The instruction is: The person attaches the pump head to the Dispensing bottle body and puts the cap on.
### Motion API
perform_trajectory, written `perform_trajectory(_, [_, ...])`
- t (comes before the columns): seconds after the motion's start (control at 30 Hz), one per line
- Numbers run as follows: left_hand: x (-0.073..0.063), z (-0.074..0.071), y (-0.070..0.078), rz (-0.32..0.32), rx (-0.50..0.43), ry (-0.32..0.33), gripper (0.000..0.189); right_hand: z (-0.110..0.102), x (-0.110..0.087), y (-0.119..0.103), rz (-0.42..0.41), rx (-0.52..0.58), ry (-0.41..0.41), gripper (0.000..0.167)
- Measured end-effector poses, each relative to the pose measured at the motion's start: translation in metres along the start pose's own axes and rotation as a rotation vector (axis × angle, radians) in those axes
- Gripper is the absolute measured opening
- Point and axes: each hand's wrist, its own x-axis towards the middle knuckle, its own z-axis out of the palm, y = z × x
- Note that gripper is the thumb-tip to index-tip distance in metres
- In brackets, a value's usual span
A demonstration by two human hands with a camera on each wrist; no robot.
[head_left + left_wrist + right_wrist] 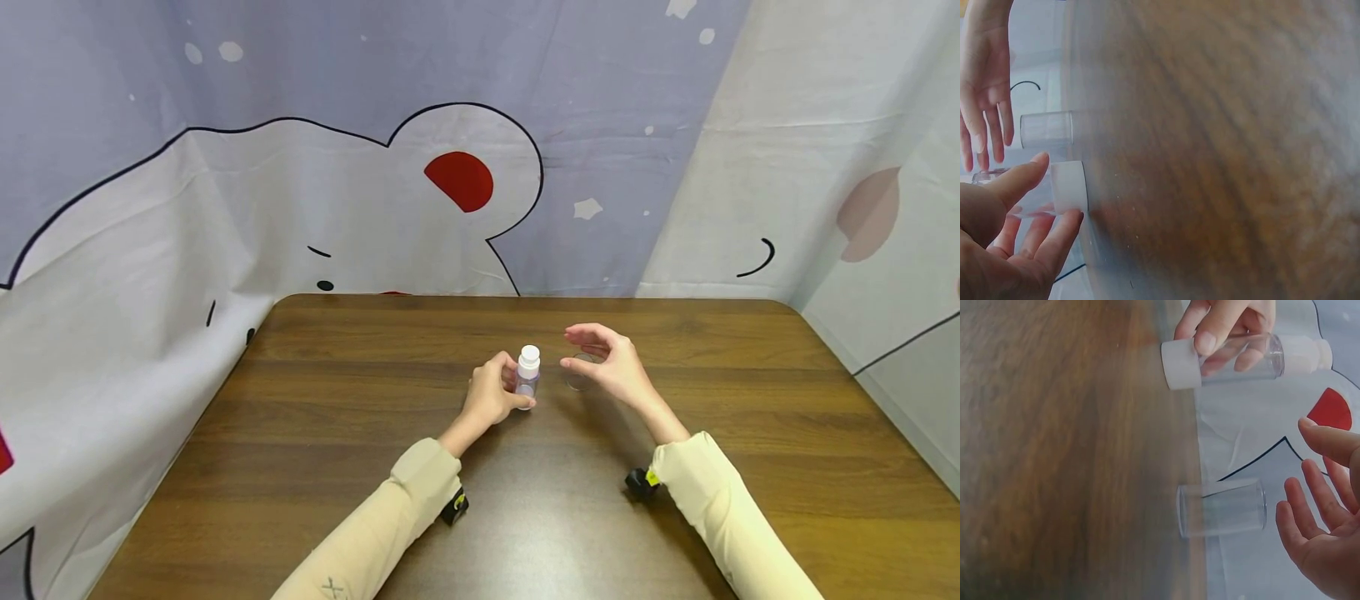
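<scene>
My left hand (pixel 489 392) grips a small clear bottle (pixel 528 388) with a white pump-style top and a white base. The bottle is upright; whether its base touches the table I cannot tell. In the right wrist view, the left thumb lies near the white base (pixel 1182 364), with fingers around the clear body. To the right of the bottle, a clear cylindrical cap (pixel 1222 509) stands on the table. My right hand (pixel 611 367) hovers close to this cap, fingers apart and loosely bent, holding nothing. A gap shows between hand and cap in the right wrist view.
The brown wooden table (pixel 337 467) stretches out on all sides of the hands. A patterned curtain (pixel 300 208) hangs behind its far edge and along the sides. Small black devices (pixel 454 506) are worn at both wrists, under cream sleeves (pixel 720 500).
</scene>
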Motion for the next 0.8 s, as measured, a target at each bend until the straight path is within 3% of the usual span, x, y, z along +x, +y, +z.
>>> perform_trajectory(0.53, [0.000, 0.000, 0.000, 0.000, -0.006, 0.002, 0.046, -0.007, 0.001, 0.014, 0.044, 0.013, -0.006, 0.051])
perform_trajectory(0.8, [0.000, 0.000, 0.000, -0.008, 0.003, -0.001, 0.047, -0.011, -0.001, 0.016, 0.108, -0.021, -0.044, 0.053])
